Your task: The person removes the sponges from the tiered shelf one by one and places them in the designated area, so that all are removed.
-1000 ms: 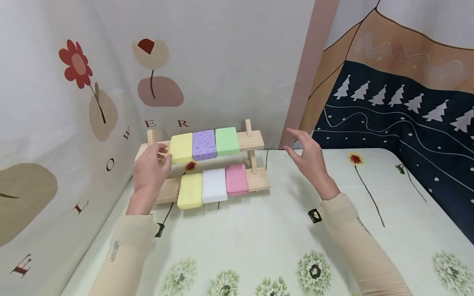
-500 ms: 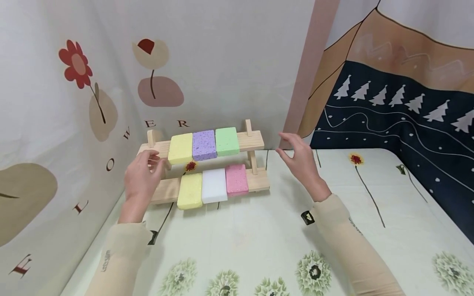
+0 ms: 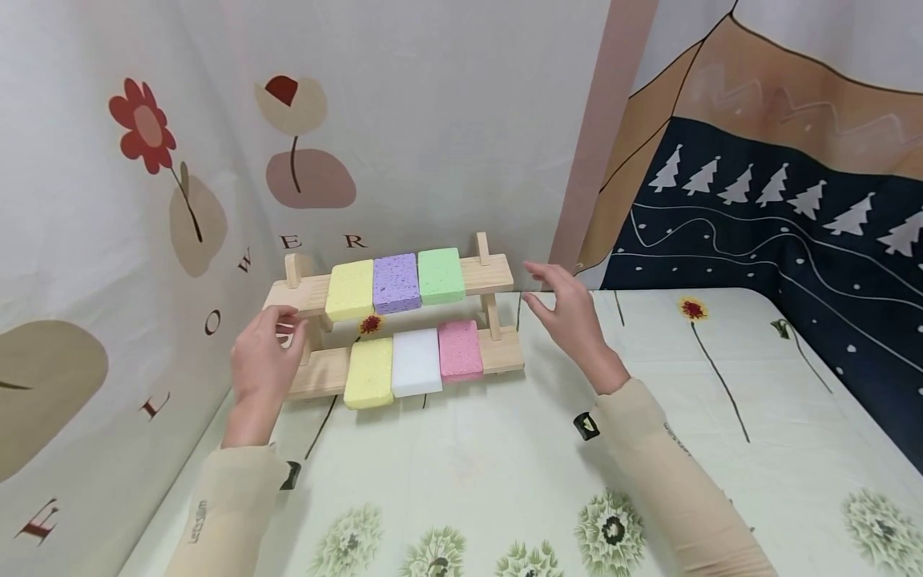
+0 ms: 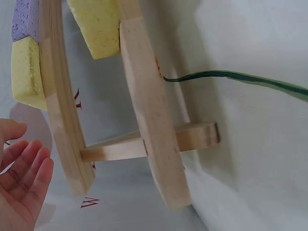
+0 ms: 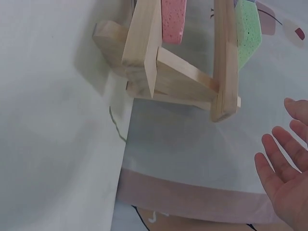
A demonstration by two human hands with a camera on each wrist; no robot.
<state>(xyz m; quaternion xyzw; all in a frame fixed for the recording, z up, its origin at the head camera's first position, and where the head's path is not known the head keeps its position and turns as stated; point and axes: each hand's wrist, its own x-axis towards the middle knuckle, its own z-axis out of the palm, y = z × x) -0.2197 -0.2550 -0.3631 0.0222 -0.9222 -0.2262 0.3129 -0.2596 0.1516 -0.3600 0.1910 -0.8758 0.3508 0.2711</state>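
Observation:
A two-tier wooden rack stands near the back wall. Its upper shelf bears a yellow sponge, a purple sponge and a green sponge, side by side. On the lower shelf lie another yellow sponge, a white sponge and a pink sponge. My left hand is by the rack's left end, holding nothing; the left wrist view shows its relaxed fingers apart from the wood. Right of the rack, my right hand hovers with nothing in it, fingers loosely spread.
A pale tablecloth with printed flowers covers the table. Printed cloth walls enclose the left and back, close behind the rack. A dark cloth with white trees hangs at the right.
My left hand has drawn left and slightly down from the upper yellow sponge. My right hand has shifted left, nearer the rack. The rack and sponges stay in place.

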